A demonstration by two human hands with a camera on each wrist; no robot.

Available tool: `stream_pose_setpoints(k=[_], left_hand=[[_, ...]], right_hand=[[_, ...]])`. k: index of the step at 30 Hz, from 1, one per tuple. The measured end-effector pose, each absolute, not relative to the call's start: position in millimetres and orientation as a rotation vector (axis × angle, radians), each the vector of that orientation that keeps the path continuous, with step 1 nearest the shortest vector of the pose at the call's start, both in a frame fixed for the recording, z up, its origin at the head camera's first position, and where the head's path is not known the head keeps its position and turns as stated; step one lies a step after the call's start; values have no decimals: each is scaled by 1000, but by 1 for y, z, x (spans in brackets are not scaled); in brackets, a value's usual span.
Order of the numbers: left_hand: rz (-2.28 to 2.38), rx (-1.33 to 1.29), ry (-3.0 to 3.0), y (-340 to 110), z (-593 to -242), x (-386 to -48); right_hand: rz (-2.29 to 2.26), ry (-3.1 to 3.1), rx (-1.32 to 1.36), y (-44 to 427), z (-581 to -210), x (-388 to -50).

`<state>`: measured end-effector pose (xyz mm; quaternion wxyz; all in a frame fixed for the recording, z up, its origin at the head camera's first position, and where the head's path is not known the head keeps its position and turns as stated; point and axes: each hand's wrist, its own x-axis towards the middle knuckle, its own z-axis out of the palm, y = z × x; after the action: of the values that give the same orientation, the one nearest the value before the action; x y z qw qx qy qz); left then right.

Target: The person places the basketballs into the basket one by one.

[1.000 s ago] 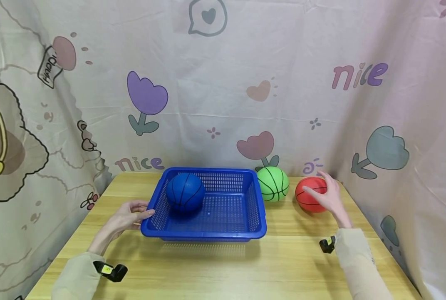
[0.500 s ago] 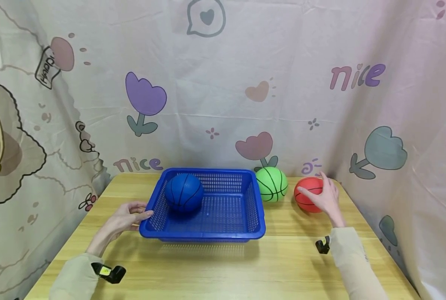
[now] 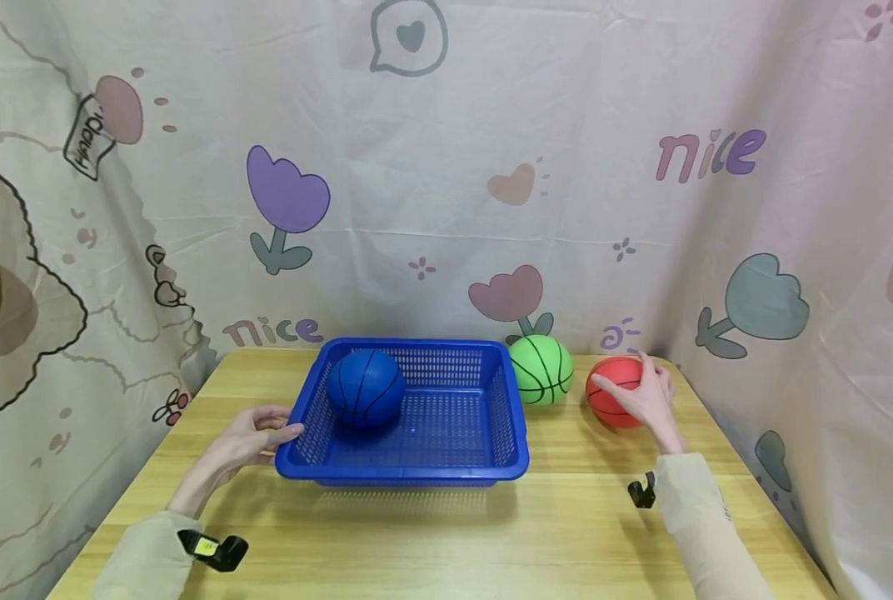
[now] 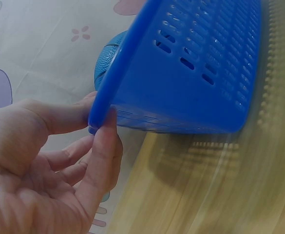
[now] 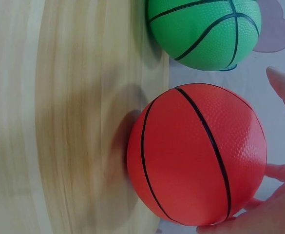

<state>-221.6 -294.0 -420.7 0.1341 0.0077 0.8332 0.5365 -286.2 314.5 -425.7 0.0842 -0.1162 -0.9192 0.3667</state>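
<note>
My left hand [image 3: 242, 437] pinches the left rim of a blue plastic basket [image 3: 413, 477], thumb above and fingers below, as the left wrist view shows. Inside the basket, at its left side, sits a blue toy basketball [image 3: 366, 387]. My right hand [image 3: 652, 402] is spread at the right side of a red toy basketball [image 3: 610, 398]. In the right wrist view its lower fingers [image 5: 259, 214] meet the edge of the red ball, while the thumb stands apart from it. A green toy basketball [image 3: 542, 371] lies between the basket and the red ball.
All this is on a wooden table [image 3: 431, 550]. A printed cloth curtain [image 3: 416, 208] hangs close behind the table's back edge and along both sides. Small black cameras [image 3: 214, 550] are strapped to both wrists.
My right hand has moved slightly in around the red ball, its fingers and thumb drawing nearer to it. The left hand keeps its hold on the basket; the whole view has shifted slightly.
</note>
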Motion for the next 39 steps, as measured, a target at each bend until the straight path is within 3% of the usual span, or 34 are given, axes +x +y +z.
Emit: stream_pose_setpoints(k=[39], left_hand=[[1562, 30, 2397, -295, -420, -221]], right_hand=[[1146, -2663, -506, 316, -440, -282]])
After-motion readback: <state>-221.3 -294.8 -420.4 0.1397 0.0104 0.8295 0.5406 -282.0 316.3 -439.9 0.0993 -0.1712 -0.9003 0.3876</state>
